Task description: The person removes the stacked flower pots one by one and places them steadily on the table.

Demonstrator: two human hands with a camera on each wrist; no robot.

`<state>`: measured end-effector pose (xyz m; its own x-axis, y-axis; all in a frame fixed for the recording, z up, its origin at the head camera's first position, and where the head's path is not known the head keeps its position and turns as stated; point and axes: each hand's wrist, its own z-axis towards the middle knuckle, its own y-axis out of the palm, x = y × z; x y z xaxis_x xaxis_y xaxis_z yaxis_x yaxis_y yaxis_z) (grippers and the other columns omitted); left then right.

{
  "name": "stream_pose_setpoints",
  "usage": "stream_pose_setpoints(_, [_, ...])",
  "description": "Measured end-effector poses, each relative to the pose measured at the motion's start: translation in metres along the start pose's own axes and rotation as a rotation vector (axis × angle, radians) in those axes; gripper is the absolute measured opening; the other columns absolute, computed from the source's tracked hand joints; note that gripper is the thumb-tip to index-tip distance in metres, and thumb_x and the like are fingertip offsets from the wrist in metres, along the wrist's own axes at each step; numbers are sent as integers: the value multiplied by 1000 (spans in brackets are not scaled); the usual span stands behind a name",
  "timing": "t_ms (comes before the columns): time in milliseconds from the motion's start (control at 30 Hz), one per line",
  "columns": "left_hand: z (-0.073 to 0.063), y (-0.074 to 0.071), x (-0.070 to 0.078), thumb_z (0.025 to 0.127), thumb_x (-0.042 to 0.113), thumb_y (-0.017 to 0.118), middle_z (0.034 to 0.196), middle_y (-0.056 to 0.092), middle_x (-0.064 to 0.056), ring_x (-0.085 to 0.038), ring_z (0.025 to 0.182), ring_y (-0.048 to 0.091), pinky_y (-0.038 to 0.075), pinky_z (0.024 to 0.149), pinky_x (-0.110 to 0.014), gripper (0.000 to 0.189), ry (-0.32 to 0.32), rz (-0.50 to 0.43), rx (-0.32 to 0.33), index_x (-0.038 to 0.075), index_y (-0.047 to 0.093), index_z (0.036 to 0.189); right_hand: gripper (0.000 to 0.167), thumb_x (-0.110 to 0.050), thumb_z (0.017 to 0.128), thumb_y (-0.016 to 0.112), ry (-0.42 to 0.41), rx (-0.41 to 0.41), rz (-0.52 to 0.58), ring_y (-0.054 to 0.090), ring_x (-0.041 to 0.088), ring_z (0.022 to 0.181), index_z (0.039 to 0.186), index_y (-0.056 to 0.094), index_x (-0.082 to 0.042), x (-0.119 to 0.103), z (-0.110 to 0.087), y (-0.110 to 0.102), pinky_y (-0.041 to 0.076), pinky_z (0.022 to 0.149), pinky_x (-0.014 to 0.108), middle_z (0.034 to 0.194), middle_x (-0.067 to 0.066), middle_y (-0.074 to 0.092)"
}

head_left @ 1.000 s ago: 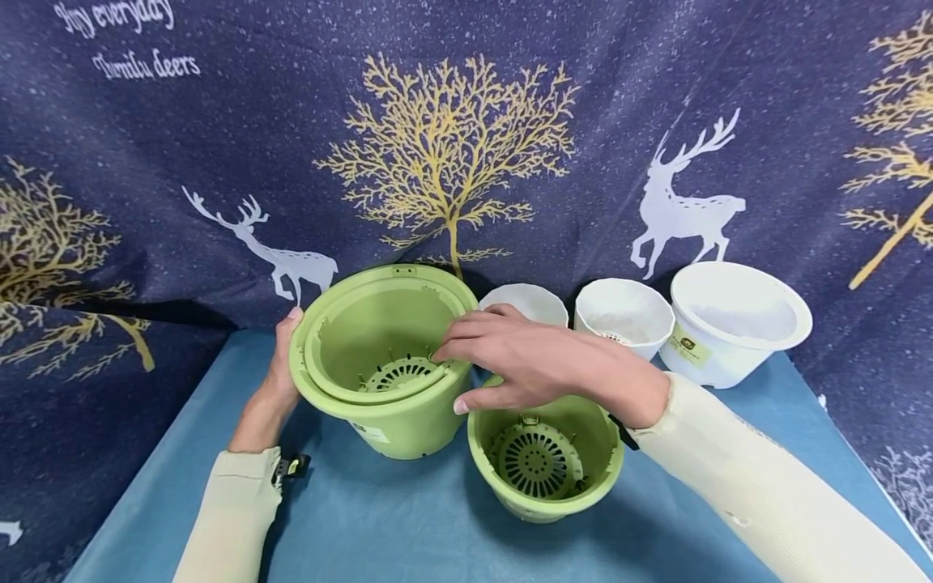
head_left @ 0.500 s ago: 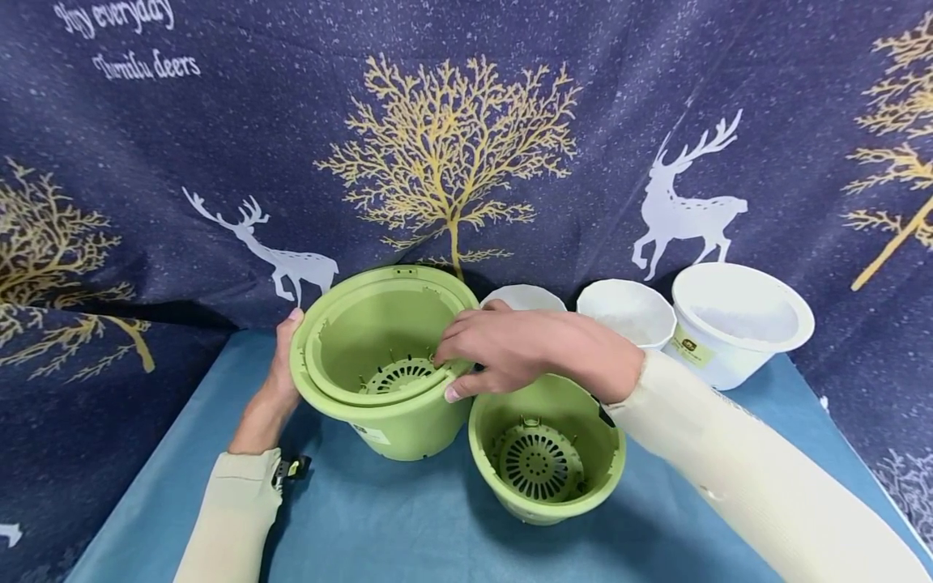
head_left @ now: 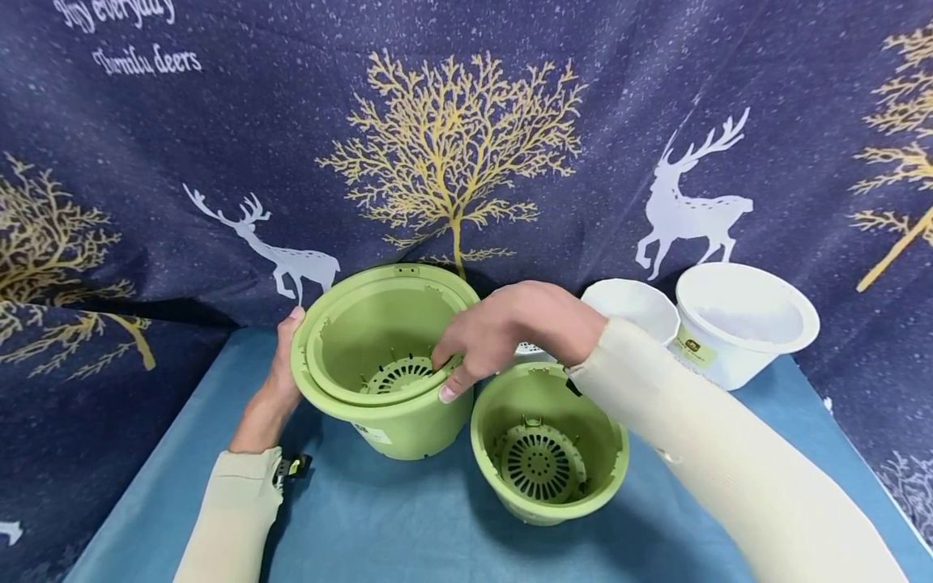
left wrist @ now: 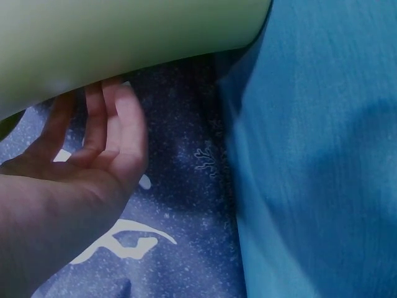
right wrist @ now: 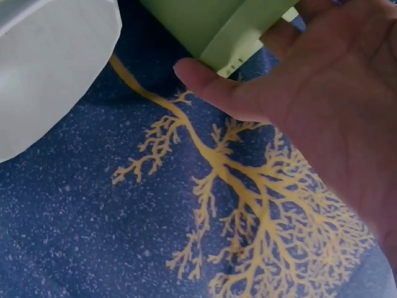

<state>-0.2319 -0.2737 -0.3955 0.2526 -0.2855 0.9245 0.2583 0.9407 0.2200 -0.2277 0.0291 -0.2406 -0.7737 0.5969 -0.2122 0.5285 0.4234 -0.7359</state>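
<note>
A large green flowerpot (head_left: 411, 433) stands at centre left, with a slightly smaller green flowerpot (head_left: 357, 336) nested inside it. My left hand (head_left: 283, 364) rests against the large pot's left wall. In the left wrist view its fingers (left wrist: 127, 121) are gently bent and touch the wall. At the right side of the nested pots, my right hand (head_left: 492, 332) pinches the rim, fingers inside and thumb (right wrist: 201, 77) outside. Whether it grips one rim or both is hard to tell. Beside them another green flowerpot (head_left: 594, 502) shows its slotted base insert (head_left: 539, 463).
Behind my right arm stand a faceted white pot (head_left: 634, 304) and a larger white pot (head_left: 717, 368) with a label. Another white pot is mostly hidden by my right hand. A dark blue printed cloth (head_left: 466, 162) hangs behind the blue tabletop (head_left: 364, 518).
My right hand has closed in on the nested pots' right rim, and its wrist has risen and shifted left. My left hand and the pots have stayed put.
</note>
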Motion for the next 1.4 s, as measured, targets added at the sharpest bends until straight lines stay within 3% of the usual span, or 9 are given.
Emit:
stream_pose_setpoints(200, [0, 2, 1, 115, 41, 32, 73, 70, 8, 0, 64, 63, 53, 62, -18, 52, -6, 4, 25, 19, 69, 84, 58, -54, 108, 54, -28, -100, 107, 37, 18, 154, 155, 53, -20, 7, 9, -9, 30, 125, 35, 163, -4, 47])
stream_pose_setpoints(400, [0, 4, 3, 114, 43, 35, 74, 71, 8, 0, 65, 64, 54, 63, -18, 51, -17, -28, 19, 18, 69, 86, 43, -51, 109, 55, -62, -78, 106, 52, 15, 139, 139, 66, -21, 8, 7, -8, 39, 118, 34, 145, -6, 61])
stream_pose_setpoints(667, [2, 5, 3, 114, 42, 34, 79, 72, 10, 2, 72, 64, 54, 70, -17, 49, -8, -57, -16, 20, 70, 89, 66, -61, 105, 56, 31, 147, -89, 40, 18, 152, 158, 51, -22, 0, -6, 3, 8, 124, 62, 161, -6, 50])
stream_pose_setpoints(767, [2, 5, 3, 113, 45, 36, 84, 74, 10, 2, 77, 66, 54, 74, -18, 48, -23, -53, 2, 20, 72, 93, 62, -58, 105, 57, 3, 228, -113, 44, 19, 147, 155, 54, -21, 0, -8, 10, 16, 119, 58, 157, -6, 54])
stream_pose_setpoints(867, [2, 3, 2, 113, 46, 37, 84, 74, 10, 1, 76, 67, 55, 74, -18, 48, -22, -35, 27, 21, 73, 93, 48, -54, 104, 61, -25, 314, -109, 53, 16, 130, 140, 64, -22, 0, -10, 17, 24, 107, 53, 140, -8, 65])
stream_pose_setpoints(967, [3, 1, 2, 113, 46, 36, 82, 74, 10, 1, 74, 67, 55, 72, -18, 48, 0, -13, 32, 22, 72, 91, 28, -51, 103, 64, -53, 383, -100, 54, 14, 102, 109, 65, -23, 0, -10, 22, 27, 92, 48, 102, -10, 62])
stream_pose_setpoints(1033, [2, 0, 2, 113, 46, 36, 84, 75, 10, 0, 76, 68, 56, 72, -19, 48, 7, -11, 17, 22, 73, 94, 27, -50, 102, 65, -70, 419, -93, 49, 14, 91, 96, 59, -24, 0, -11, 24, 26, 84, 46, 88, -9, 52])
stream_pose_setpoints(1100, [1, -2, 1, 113, 46, 35, 82, 74, 10, 0, 73, 67, 55, 70, -18, 49, 6, 1, 11, 22, 72, 92, 29, -49, 102, 66, -86, 443, -88, 46, 14, 87, 92, 55, -24, -1, -12, 26, 27, 82, 45, 84, -7, 46])
stream_pose_setpoints(1400, [-1, 2, 6, 115, 41, 34, 74, 72, 9, 1, 67, 66, 55, 63, -18, 51, -6, -8, 35, 20, 69, 83, 24, -46, 101, 69, -147, 518, -75, 56, 12, 93, 94, 61, -24, 0, -14, 33, 45, 80, 42, 93, -10, 61])
